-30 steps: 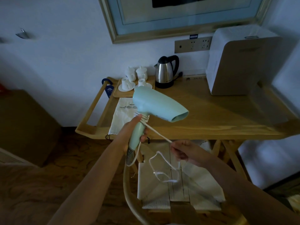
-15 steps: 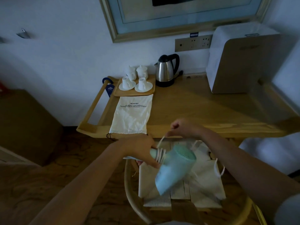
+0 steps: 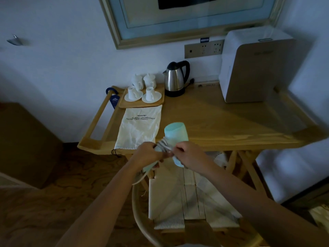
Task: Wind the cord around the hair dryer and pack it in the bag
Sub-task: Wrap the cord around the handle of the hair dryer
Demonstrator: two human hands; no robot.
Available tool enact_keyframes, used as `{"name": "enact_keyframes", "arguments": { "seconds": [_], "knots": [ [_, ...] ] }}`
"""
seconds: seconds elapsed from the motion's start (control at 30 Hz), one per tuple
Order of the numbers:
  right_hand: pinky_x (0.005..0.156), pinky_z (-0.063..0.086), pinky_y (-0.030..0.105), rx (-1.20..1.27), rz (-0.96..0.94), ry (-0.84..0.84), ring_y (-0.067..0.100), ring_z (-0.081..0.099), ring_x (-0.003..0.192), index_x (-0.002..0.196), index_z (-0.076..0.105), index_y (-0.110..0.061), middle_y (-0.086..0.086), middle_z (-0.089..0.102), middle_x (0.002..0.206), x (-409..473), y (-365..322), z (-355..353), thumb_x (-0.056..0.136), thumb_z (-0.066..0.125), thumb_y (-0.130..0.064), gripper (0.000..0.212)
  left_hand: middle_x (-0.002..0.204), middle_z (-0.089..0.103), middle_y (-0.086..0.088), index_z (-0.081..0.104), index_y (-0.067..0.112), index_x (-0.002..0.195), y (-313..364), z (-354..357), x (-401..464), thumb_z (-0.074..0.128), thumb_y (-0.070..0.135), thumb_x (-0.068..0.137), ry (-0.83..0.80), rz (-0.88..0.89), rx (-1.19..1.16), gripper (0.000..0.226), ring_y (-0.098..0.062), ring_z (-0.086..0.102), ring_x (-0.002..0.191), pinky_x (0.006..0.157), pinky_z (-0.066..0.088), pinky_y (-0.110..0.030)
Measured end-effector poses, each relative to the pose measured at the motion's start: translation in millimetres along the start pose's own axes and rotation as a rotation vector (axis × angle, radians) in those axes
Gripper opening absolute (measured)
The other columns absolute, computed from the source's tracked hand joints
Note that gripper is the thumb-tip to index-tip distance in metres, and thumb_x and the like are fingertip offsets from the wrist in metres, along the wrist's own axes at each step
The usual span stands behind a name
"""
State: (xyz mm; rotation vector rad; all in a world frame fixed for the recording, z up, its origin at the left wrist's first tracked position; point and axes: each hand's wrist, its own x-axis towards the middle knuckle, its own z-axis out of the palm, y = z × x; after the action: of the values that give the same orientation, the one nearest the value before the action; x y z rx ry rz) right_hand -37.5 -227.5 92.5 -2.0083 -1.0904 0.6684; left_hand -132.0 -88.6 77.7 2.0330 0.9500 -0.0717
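Observation:
A mint-green hair dryer (image 3: 176, 133) is held in front of the wooden table's near edge, its round rear grille turned up toward me. Several turns of white cord (image 3: 164, 145) wrap its neck where handle meets body. My left hand (image 3: 149, 153) grips the handle just below the coils. My right hand (image 3: 189, 155) pinches the cord beside the coils and hides the nozzle end. A cream drawstring bag (image 3: 140, 129) with printed text lies flat on the table's left part, its drawstring mouth toward me.
On the wooden table (image 3: 231, 125) stand a tray with white cups (image 3: 142, 95), a steel kettle (image 3: 175, 78) and a white appliance (image 3: 252, 66). A chair with a woven seat (image 3: 188, 202) is below my hands. A dark cabinet (image 3: 26, 145) is at left.
The dryer was turned over and raised from over the chair seat to the table edge. More cord is wound on the neck, the loose loop is gone, and my right hand came in against the coils.

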Motion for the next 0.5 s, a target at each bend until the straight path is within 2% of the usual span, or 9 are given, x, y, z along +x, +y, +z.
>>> {"name": "enact_keyframes", "arguments": {
  "seconds": [0.1, 0.17, 0.23, 0.3, 0.4, 0.5],
  "knots": [
    [0.048, 0.037, 0.024, 0.191, 0.103, 0.019, 0.011, 0.046, 0.046, 0.066, 0.064, -0.018, -0.001, 0.053, 0.055, -2.2, 14.2, -2.1, 0.092, 0.052, -0.022, 0.029, 0.072, 0.074, -0.003, 0.066, 0.011, 0.089, -2.4, 0.2, -6.2, 0.074, 0.035, 0.076, -0.118, -0.013, -0.193, 0.029, -0.013, 0.066, 0.054, 0.052, 0.054, -0.024],
    [0.046, 0.041, 0.023, 0.252, 0.130, 0.036, 0.010, 0.048, 0.044, 0.070, 0.067, -0.015, -0.001, 0.057, 0.055, -5.4, 18.4, -3.2, 0.090, 0.056, -0.023, 0.024, 0.070, 0.074, -0.002, 0.065, 0.010, 0.091, -3.5, 5.7, -10.3, 0.070, 0.032, 0.081, -0.156, -0.031, -0.301, 0.025, -0.014, 0.065, 0.053, 0.054, 0.055, -0.027],
    [0.047, 0.042, 0.021, 0.184, 0.089, 0.079, 0.004, 0.049, 0.040, 0.076, 0.068, -0.009, -0.003, 0.059, 0.055, -10.1, 19.5, -1.0, 0.090, 0.056, -0.026, 0.025, 0.067, 0.073, -0.004, 0.064, 0.009, 0.089, -4.5, 12.7, -13.6, 0.065, 0.033, 0.085, -0.142, -0.048, -0.401, 0.024, -0.017, 0.063, 0.051, 0.054, 0.055, -0.028],
    [0.048, 0.043, 0.019, 0.065, 0.037, 0.125, 0.001, 0.052, 0.041, 0.076, 0.066, -0.008, -0.002, 0.063, 0.059, -15.5, 18.5, 1.2, 0.090, 0.055, -0.027, 0.026, 0.067, 0.072, -0.009, 0.065, 0.007, 0.087, -4.9, 19.3, -13.9, 0.061, 0.040, 0.086, -0.106, -0.071, -0.482, 0.033, -0.021, 0.061, 0.051, 0.055, 0.054, -0.031],
    [0.052, 0.045, 0.020, -0.076, -0.034, 0.151, 0.008, 0.061, 0.055, 0.077, 0.062, -0.013, -0.001, 0.065, 0.067, -21.3, 15.7, 1.8, 0.090, 0.054, -0.023, 0.018, 0.069, 0.070, -0.013, 0.067, 0.004, 0.085, -0.9, 23.8, -13.2, 0.057, 0.045, 0.087, -0.066, -0.087, -0.547, 0.042, -0.025, 0.059, 0.051, 0.055, 0.051, -0.032],
    [0.054, 0.038, 0.019, -0.175, -0.039, 0.148, 0.010, 0.055, 0.065, 0.097, 0.062, -0.008, -0.001, 0.060, 0.074, -24.7, 13.5, 7.4, 0.091, 0.049, -0.018, 0.017, 0.063, 0.067, -0.012, 0.065, 0.001, 0.086, 6.7, 26.1, -15.4, 0.053, 0.039, 0.091, -0.079, -0.089, -0.678, 0.041, -0.021, 0.056, 0.044, 0.045, 0.048, -0.026]
  ]
}}
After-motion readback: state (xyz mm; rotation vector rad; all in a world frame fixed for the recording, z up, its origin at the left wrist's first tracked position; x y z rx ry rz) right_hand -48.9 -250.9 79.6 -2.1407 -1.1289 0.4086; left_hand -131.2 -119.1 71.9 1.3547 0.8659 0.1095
